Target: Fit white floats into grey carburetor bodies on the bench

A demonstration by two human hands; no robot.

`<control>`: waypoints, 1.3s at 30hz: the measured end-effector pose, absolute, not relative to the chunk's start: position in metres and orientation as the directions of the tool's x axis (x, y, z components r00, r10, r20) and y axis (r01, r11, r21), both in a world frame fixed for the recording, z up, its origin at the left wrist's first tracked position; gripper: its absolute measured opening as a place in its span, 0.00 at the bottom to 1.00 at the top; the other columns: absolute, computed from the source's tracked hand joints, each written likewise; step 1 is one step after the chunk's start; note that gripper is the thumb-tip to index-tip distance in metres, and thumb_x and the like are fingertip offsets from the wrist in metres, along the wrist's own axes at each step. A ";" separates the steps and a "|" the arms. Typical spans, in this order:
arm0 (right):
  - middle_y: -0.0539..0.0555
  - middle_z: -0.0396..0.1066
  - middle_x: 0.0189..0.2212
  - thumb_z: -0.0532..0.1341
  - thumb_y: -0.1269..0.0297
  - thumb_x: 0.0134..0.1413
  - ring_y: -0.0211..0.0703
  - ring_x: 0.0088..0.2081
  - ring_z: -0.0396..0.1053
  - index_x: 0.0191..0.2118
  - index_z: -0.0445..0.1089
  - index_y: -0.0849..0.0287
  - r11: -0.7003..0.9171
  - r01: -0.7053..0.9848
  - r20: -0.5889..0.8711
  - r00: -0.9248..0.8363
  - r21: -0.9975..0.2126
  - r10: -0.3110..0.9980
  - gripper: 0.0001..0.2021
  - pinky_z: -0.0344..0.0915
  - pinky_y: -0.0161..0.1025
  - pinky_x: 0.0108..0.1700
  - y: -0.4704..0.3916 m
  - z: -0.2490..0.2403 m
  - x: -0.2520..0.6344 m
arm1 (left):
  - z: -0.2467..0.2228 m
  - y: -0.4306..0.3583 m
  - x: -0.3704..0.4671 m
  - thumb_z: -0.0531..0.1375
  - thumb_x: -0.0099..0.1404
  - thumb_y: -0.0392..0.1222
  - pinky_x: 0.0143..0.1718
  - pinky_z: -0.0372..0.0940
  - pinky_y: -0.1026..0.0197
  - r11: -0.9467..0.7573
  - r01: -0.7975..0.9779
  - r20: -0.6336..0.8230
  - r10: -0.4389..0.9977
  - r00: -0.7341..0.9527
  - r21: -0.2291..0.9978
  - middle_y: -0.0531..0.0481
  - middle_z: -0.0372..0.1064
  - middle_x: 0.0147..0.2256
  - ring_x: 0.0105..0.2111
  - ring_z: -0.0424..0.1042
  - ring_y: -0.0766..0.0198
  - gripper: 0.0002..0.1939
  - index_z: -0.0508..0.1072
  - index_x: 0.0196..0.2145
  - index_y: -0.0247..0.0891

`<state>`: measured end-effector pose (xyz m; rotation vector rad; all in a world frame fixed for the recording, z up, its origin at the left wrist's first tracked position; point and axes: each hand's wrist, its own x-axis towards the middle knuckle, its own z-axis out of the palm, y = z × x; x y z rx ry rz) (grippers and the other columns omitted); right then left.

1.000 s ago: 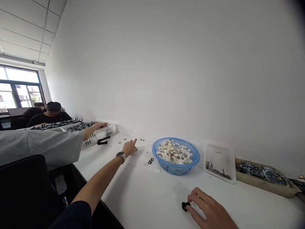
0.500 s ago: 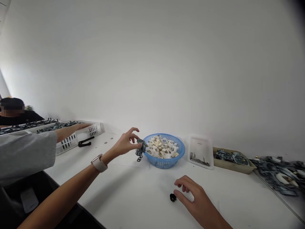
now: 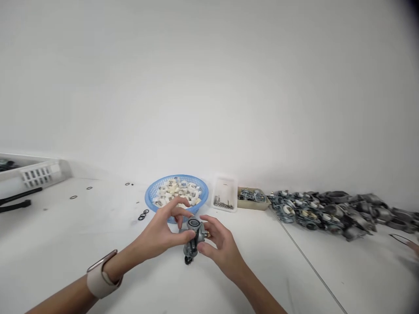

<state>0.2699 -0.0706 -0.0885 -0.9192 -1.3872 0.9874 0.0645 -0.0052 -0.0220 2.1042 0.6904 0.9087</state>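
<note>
A grey metal carburetor body (image 3: 193, 235) with a round opening on top is between my two hands, just in front of the blue basket. My left hand (image 3: 165, 229), wearing a watch on its wrist, grips it from the left with thumb and fingers. From the right, my right hand (image 3: 222, 246) has its thumb and fingertips closed on its side, near a small brass fitting. A small black ring-like piece (image 3: 187, 260) shows at the carburetor's lower end; whether it is attached I cannot tell.
Behind my hands, a blue basket (image 3: 149, 198) holds white plastic parts. To its right are a clear tray (image 3: 225, 187) of metal pins and a beige tray (image 3: 262, 205). Carburetors (image 3: 307, 213) lie piled at right. Black rings (image 3: 143, 215) and a white crate (image 3: 49, 174) are at left.
My left hand has brought the carburetor from the basket's left side to in front of me. My right hand has moved onto it. The view has turned right.
</note>
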 end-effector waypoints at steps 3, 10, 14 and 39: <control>0.55 0.75 0.44 0.70 0.57 0.51 0.49 0.44 0.74 0.57 0.67 0.53 0.320 0.054 0.321 0.004 -0.946 0.947 0.27 0.69 0.52 0.53 -0.072 -0.081 0.275 | -0.031 0.004 0.068 0.67 0.61 0.47 0.46 0.66 0.53 -0.561 0.185 0.359 0.715 0.600 0.807 0.52 0.77 0.39 0.33 0.69 0.62 0.26 0.61 0.52 0.47; 0.52 0.73 0.41 0.71 0.61 0.45 0.48 0.43 0.70 0.53 0.71 0.51 0.240 0.537 0.313 0.048 -0.809 0.948 0.27 0.69 0.46 0.50 -0.076 -0.067 0.304 | -0.076 0.014 0.069 0.62 0.66 0.53 0.49 0.68 0.50 -0.583 0.294 0.255 0.678 0.689 0.758 0.46 0.71 0.55 0.48 0.72 0.52 0.27 0.61 0.59 0.52; 0.54 0.72 0.46 0.72 0.59 0.44 0.50 0.47 0.69 0.54 0.71 0.50 0.168 0.680 0.276 0.053 -0.714 0.960 0.28 0.67 0.46 0.51 -0.074 -0.071 0.316 | -0.100 0.017 0.068 0.64 0.63 0.50 0.52 0.66 0.51 -0.662 0.385 0.188 0.624 0.759 0.643 0.48 0.70 0.54 0.52 0.70 0.51 0.27 0.63 0.58 0.51; 0.55 0.69 0.56 0.69 0.54 0.55 0.53 0.58 0.66 0.58 0.69 0.49 0.251 0.795 0.272 -0.112 -0.553 0.956 0.25 0.66 0.50 0.60 -0.066 -0.080 0.306 | -0.121 0.018 0.080 0.71 0.54 0.54 0.50 0.66 0.50 -0.728 0.302 0.290 0.565 0.772 0.616 0.43 0.70 0.55 0.52 0.70 0.46 0.41 0.63 0.62 0.45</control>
